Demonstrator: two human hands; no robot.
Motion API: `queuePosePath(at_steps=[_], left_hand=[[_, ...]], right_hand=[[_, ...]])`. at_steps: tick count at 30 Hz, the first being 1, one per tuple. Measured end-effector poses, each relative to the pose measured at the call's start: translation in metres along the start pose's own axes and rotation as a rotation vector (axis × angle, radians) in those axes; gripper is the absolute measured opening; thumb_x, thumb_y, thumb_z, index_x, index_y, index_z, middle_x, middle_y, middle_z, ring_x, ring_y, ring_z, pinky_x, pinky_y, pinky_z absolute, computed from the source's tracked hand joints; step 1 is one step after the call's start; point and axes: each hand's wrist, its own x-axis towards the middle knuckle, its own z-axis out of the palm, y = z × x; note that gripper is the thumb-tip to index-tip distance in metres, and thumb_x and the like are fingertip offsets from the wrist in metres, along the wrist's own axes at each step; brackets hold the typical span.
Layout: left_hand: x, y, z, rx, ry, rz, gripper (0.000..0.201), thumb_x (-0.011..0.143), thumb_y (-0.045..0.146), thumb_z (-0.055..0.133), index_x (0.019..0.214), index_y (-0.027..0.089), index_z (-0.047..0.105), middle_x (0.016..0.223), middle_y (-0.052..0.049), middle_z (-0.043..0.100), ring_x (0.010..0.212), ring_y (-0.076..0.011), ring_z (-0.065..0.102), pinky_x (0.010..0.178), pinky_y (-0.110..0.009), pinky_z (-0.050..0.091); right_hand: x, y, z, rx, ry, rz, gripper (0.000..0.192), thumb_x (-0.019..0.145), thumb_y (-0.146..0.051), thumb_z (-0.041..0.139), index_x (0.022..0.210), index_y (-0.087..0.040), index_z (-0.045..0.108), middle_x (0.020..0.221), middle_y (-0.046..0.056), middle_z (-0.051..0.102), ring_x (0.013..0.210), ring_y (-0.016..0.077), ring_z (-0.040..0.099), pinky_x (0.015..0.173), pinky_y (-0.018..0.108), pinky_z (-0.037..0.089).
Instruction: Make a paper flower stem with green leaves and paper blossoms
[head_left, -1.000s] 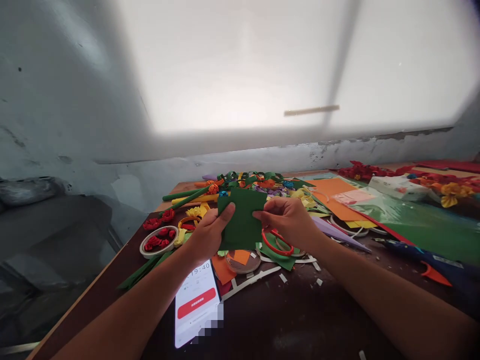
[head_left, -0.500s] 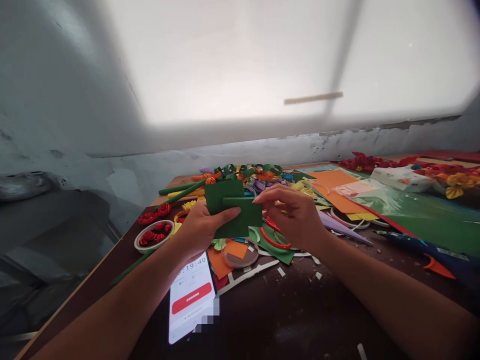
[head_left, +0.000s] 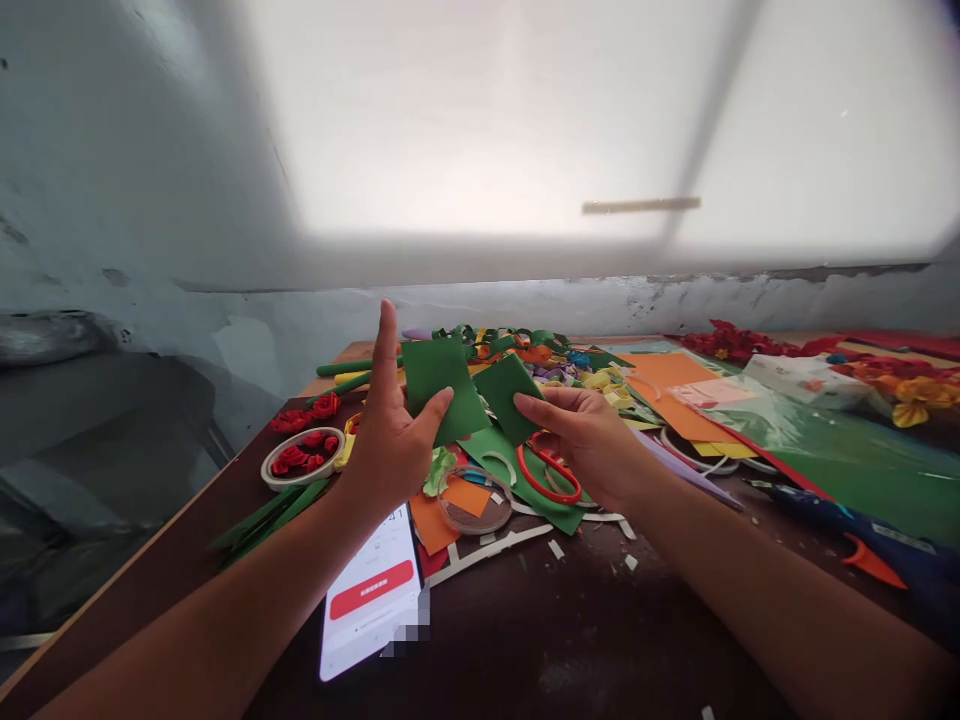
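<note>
The left hand (head_left: 391,440) pinches the larger green paper rectangle (head_left: 437,380): the thumb lies on its face, most other fingers are hidden behind, and the index finger points straight up, away from the paper. The right hand (head_left: 585,428) pinches the smaller green paper piece (head_left: 504,388) near its right edge, between thumb and bent fingers. Both pieces are in the air above the table (head_left: 570,630), side by side and differently tilted; whether their near edges touch, I cannot tell.

The paper looks matte and smooth, with straight edges. I judge it very light and rather stiff, because both pieces keep flat without sagging, but it should crease easily under hard pressing. A soft pinch at a side margin seems enough, with small risk of slipping. Whether the smaller piece is single or folded is not clear.

Just below the right hand lies a glossy, rounded red scissors handle (head_left: 551,497). At the left, a pale smooth ring (head_left: 281,485) surrounds crinkled red paper roses (head_left: 289,460), which look fragile
</note>
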Motion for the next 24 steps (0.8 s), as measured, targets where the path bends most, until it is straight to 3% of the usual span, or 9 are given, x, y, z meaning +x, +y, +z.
queuePosePath(at_steps=[1, 3, 5, 7, 12, 17, 24], left_hand=[[0.000, 0.001, 0.000, 0.037, 0.014, 0.027, 0.087, 0.085, 0.025, 0.071, 0.159, 0.039, 0.026, 0.157, -0.004, 0.048, 0.137, -0.0326, 0.053, 0.107, -0.047, 0.050], [-0.002, 0.003, 0.000, 0.040, -0.037, -0.046, 0.068, 0.086, 0.024, 0.068, 0.150, 0.035, 0.048, 0.147, -0.005, 0.058, 0.126, -0.0312, 0.061, 0.097, -0.041, 0.056], [-0.005, 0.007, 0.001, -0.019, -0.131, -0.197, 0.039, 0.088, 0.028, 0.063, 0.126, 0.024, 0.072, 0.112, -0.008, 0.075, 0.095, -0.0264, 0.072, 0.074, -0.033, 0.060], [-0.008, 0.013, 0.002, -0.122, -0.188, -0.325, 0.028, 0.086, 0.035, 0.065, 0.104, 0.018, 0.079, 0.081, -0.006, 0.075, 0.069, -0.0199, 0.069, 0.057, -0.027, 0.055], [-0.009, 0.025, 0.006, -0.215, -0.197, -0.439, 0.025, 0.071, 0.037, 0.084, 0.074, 0.014, 0.075, 0.062, -0.001, 0.067, 0.054, -0.0136, 0.061, 0.049, -0.022, 0.049], [-0.005, 0.022, 0.005, -0.184, -0.270, -0.495, 0.028, 0.067, 0.038, 0.087, 0.070, 0.014, 0.073, 0.058, -0.001, 0.066, 0.051, -0.0144, 0.062, 0.046, -0.022, 0.048], [-0.006, 0.028, 0.007, -0.310, -0.276, -0.554, 0.028, 0.068, 0.038, 0.087, 0.065, 0.016, 0.070, 0.053, 0.002, 0.062, 0.045, -0.0119, 0.058, 0.041, -0.021, 0.046]], right_hand=[[0.000, 0.000, 0.001, 0.036, -0.011, -0.001, 0.028, 0.068, -0.040, 0.090, 0.082, -0.018, 0.079, 0.078, 0.002, 0.072, 0.061, 0.0086, 0.059, 0.055, 0.020, 0.043], [0.000, 0.002, 0.002, 0.058, -0.026, -0.025, 0.029, 0.070, -0.042, 0.089, 0.084, -0.018, 0.080, 0.081, 0.004, 0.074, 0.067, 0.0106, 0.062, 0.057, 0.020, 0.045], [0.001, 0.005, 0.002, 0.026, -0.017, -0.057, 0.029, 0.073, -0.043, 0.087, 0.086, -0.018, 0.081, 0.082, 0.005, 0.074, 0.069, 0.0114, 0.062, 0.058, 0.021, 0.045], [0.001, 0.008, 0.003, -0.020, -0.003, -0.071, 0.030, 0.075, -0.045, 0.085, 0.088, -0.018, 0.081, 0.081, 0.005, 0.073, 0.069, 0.0116, 0.060, 0.060, 0.023, 0.046], [0.000, 0.010, 0.006, -0.163, -0.046, -0.068, 0.029, 0.073, -0.041, 0.087, 0.090, -0.018, 0.081, 0.077, 0.003, 0.074, 0.072, 0.0143, 0.064, 0.069, 0.026, 0.050], [-0.002, 0.006, 0.006, -0.191, 0.036, -0.091, 0.032, 0.063, -0.039, 0.093, 0.082, -0.016, 0.080, 0.077, 0.005, 0.077, 0.071, 0.0181, 0.068, 0.068, 0.029, 0.053], [0.000, 0.007, 0.005, -0.107, 0.014, -0.007, 0.035, 0.059, -0.040, 0.094, 0.080, -0.016, 0.081, 0.076, 0.006, 0.077, 0.068, 0.0185, 0.070, 0.071, 0.030, 0.057]])
